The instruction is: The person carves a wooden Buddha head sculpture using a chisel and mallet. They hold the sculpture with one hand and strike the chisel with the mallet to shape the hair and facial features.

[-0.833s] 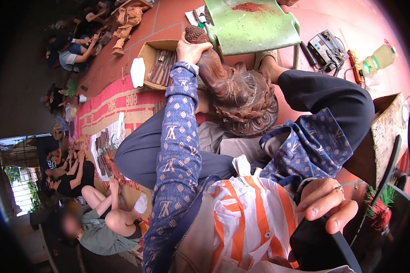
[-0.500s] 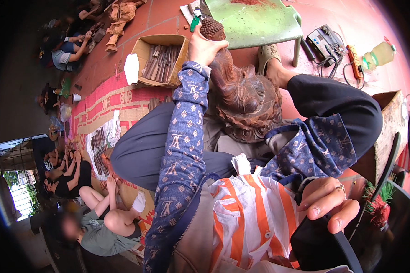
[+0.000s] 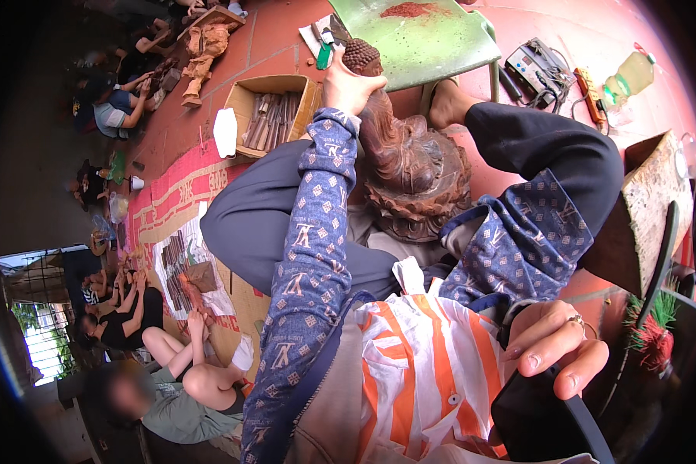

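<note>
I see my left hand near the top middle of the frame. It is wrapped around the neck of a brown wooden carved statue, just under the statue's small round head. The statue lies in the middle of the frame, across my lap, with its wide carved base pointing down toward my belly.

My right hand is at the lower right of the frame. Its fingers are curled around a black object, and there is a ring on one finger. I cannot tell what the black object is.

Above the statue's head stands a green stool with red dust on top. To the left of it, a cardboard box holds many long tools. At the upper right, a plastic bottle lies on the red floor. On the left side, other people sit on the floor by a wood carving.
</note>
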`<state>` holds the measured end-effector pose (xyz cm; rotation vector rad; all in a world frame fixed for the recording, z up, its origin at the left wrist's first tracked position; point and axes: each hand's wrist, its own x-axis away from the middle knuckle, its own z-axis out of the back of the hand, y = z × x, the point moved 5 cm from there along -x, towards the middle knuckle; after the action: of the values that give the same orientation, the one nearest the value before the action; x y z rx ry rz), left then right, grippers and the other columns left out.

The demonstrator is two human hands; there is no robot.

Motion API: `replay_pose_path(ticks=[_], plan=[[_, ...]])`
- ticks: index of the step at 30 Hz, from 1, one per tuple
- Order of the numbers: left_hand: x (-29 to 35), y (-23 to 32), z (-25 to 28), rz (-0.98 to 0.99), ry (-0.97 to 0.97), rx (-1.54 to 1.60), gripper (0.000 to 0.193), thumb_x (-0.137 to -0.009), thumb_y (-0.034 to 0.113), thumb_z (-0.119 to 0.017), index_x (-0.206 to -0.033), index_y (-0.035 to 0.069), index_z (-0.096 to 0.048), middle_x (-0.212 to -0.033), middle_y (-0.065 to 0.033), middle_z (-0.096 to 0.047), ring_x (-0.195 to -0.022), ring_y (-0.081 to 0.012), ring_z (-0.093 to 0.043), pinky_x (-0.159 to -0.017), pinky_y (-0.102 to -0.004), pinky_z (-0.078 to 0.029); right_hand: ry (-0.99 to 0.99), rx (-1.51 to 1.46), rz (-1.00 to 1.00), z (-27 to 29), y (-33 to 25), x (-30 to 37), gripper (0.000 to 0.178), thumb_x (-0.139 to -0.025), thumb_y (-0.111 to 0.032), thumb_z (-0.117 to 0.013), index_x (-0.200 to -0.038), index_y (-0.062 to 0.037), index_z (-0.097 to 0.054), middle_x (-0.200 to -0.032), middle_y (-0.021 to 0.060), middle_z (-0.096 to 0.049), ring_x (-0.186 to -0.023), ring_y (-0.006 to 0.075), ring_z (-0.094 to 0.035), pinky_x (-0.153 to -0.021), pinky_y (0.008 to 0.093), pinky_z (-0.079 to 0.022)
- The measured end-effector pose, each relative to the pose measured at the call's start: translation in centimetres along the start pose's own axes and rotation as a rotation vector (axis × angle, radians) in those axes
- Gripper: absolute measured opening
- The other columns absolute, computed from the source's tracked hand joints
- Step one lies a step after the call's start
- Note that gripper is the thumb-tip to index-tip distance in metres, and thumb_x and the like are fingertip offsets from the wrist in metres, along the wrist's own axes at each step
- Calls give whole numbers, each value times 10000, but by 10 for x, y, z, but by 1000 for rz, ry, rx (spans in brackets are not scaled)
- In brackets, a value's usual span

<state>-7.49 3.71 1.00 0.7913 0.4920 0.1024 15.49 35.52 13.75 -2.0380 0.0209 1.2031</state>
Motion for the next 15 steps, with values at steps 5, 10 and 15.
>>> replay_pose_path(ticks=[5, 10, 15], plan=[[-8, 7, -16, -68, 1, 36, 533, -538, 144, -792, -1001, 13, -564, -932, -112, -644, -849, -205, -627, -793, -321, -496, -35, 20, 42, -4, -17, -3, 308, -851, -274, -602, -1110, -129, -520, -1084, 204, -574, -853, 289, -612, -580, 289, -515], [-1, -7, -5, 98, -93, -28, 846, -497, 281, -771, -1216, -18, -439, -1095, -223, -570, -996, -324, -580, -869, -363, -464, -62, 11, 40, -6, -16, 3, 323, -847, -269, -608, -1118, -118, -518, -1085, 212, -570, -859, 293, -614, -586, 290, -517], [-1, 3, -6, 90, -88, -65, 802, -491, 300, -767, -1180, 18, -470, -1023, -217, -603, -939, -341, -600, -817, -383, -486, -59, 36, 58, -15, -23, 4, 319, -852, -269, -603, -1117, -111, -521, -1093, 217, -565, -864, 294, -614, -592, 284, -520]])
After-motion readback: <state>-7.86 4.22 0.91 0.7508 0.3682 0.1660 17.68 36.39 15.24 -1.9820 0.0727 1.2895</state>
